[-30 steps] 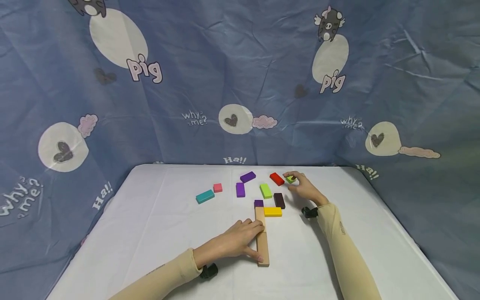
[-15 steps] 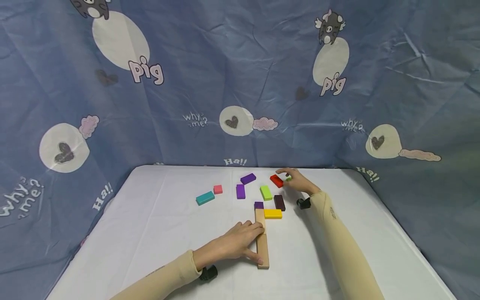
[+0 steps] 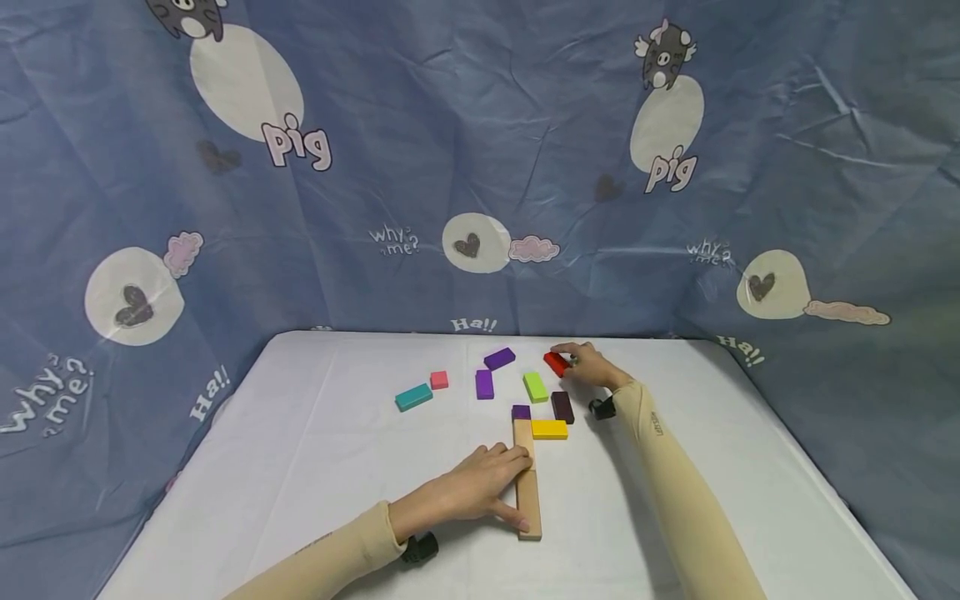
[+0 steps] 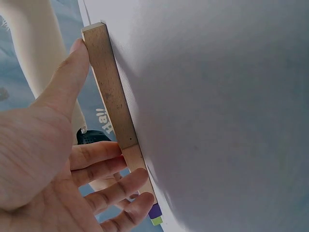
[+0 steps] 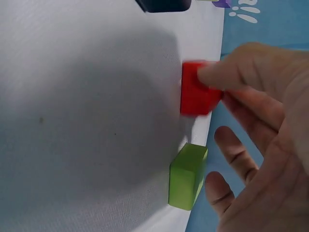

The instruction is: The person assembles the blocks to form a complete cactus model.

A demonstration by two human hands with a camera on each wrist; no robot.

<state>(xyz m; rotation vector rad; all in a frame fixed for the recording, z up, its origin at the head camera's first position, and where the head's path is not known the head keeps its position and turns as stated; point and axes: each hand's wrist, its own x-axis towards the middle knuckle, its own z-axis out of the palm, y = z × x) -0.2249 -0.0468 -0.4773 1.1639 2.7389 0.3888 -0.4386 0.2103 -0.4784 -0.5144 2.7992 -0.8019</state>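
Work centres on the red block [image 5: 195, 96], near the far edge of the tabletop [image 3: 330, 467] at about 1 o'clock. Our right hand [image 3: 591, 367] pinches it, thumb across one face and forefinger behind, the other fingers spread loosely. It blurs in the right wrist view, so we cannot tell whether it is off the tabletop.

What has just changed is that pinch: the hand has come across toward 9 o'clock from the green block [image 5: 186, 179], which we now see at 6 o'clock from the red one in the right wrist view, apart from it. We take this to mean that the red block, rather than the green, is the piece in play.

From the red block in the head view, the lime block [image 3: 536, 387] lies between 7 and 8 o'clock, the dark block [image 3: 562, 407] at 6, the yellow block [image 3: 550, 430] beyond it.

Our left hand [image 3: 483, 481] stays at the wooden row [image 3: 528, 487], thumb and fingers spread along its side; we judge that it steadies the line. A purple end block [image 3: 521, 412] sits at the row's 12 o'clock end.

Farther out, around 9 o'clock from the red block, we see two more purple blocks [image 3: 499, 359], then the pink block [image 3: 439, 380] and the teal block [image 3: 414, 398].
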